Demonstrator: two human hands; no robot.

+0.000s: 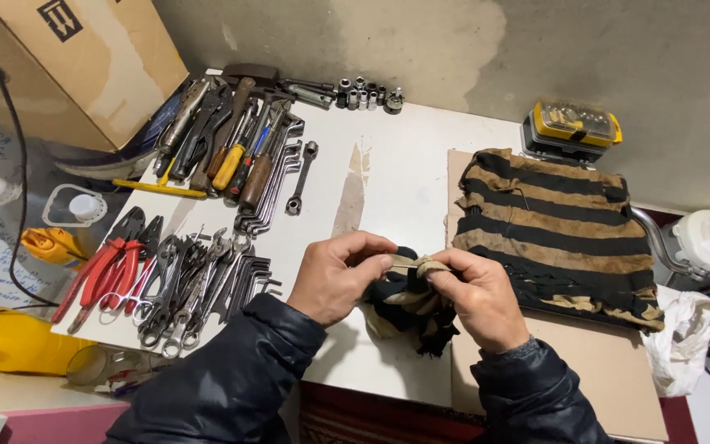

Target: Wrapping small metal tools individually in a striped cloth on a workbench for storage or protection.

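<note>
Left hand (340, 275): fingers curled, pinching 1 end of the bunched rag (408, 304).
Right hand (477, 294): closed on the rag's twisted top, thumb and fingers meeting the left hand's.
Bunched rag: tan-and-black striped cloth, held just above the white table (396, 173), at 6 o'clock of the scene.
Folded striped cloth (556, 230): flat on a cardboard sheet (601, 370), at 2 o'clock of the hands.
Wrenches and screwdrivers (248, 156): at 11 o'clock.
Red-handled pliers (104, 271): at 9 o'clock.
Sockets (367, 93): at 12 o'clock.
Yellow bit case (573, 127): at 1 o'clock.
</note>
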